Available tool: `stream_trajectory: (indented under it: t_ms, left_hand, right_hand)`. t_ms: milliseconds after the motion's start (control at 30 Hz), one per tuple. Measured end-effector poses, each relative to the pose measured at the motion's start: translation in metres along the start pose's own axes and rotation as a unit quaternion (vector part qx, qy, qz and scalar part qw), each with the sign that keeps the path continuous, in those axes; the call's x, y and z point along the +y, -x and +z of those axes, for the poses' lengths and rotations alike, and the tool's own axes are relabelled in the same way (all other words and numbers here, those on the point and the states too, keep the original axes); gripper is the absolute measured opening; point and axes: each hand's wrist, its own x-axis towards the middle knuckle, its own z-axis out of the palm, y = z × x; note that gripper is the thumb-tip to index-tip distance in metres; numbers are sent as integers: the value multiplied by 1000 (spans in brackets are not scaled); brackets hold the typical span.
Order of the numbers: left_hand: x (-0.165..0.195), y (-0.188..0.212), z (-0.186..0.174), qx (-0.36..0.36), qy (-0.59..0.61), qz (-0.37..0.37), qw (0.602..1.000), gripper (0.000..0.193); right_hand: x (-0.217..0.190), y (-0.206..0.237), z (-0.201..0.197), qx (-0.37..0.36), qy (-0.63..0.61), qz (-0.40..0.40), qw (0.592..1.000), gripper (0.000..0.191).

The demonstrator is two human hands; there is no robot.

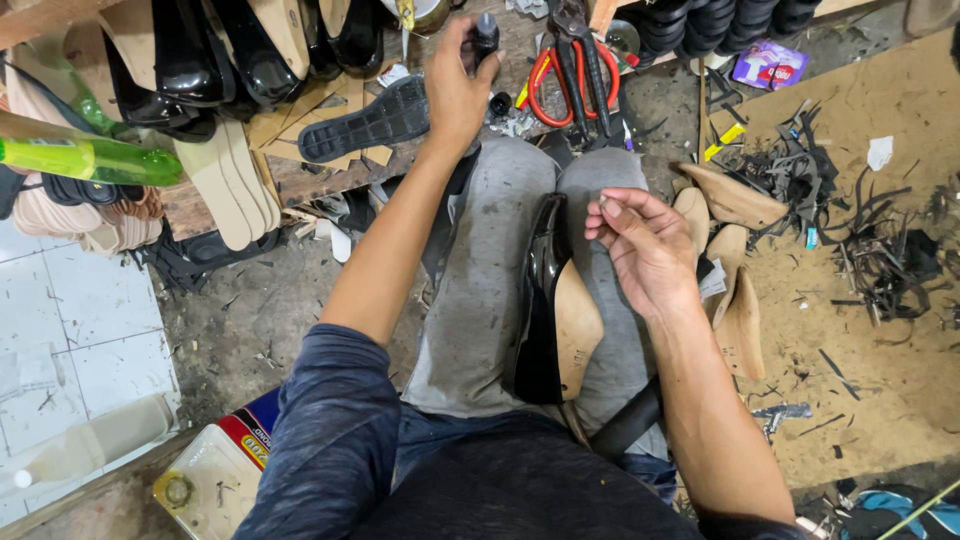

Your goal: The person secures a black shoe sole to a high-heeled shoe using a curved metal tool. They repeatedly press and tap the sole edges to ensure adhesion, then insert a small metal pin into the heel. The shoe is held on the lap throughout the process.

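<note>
At twelve o'clock, over the cluttered wooden surface [300,180], the left hand [455,85] grips a small dark bottle [486,32]. Toward three o'clock the right hand [645,245] hovers with fingers loosely curled, pinching something too small to tell. Between both knees, on the lap, lies a glossy black shoe [545,300] with tan insole.

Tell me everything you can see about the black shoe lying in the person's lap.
The shoe is a glossy black upper, apparently patent leather or vinyl, stretched over a tan, wood-coloured last whose bare underside shows. It lies lengthwise in the gap between the grey-trousered knees, tipped onto its side with the sole side facing right. No outsole is attached. Neither hand touches it: the right hand hovers just beside its upper end, fingers pinched, and the left hand is up at the workbench gripping a small dark bottle.
</note>
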Motion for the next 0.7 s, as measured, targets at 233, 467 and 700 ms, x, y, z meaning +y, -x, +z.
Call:
stream_trajectory:
  t_ms: [233, 467, 700]
  left_hand:
    - [-5, 6, -3, 13, -18, 19, 1000, 49]
    - [-8, 21, -13, 18, 13, 30, 999, 78]
    - [56, 127, -35, -228, -154, 106, 956, 63]
  right_hand:
    - [0, 0, -3, 8, 13, 0, 1000, 15]
    - [4, 2, -5, 8, 5, 4, 1000, 13]
    - [0, 4, -8, 9, 3, -9, 1000, 13]
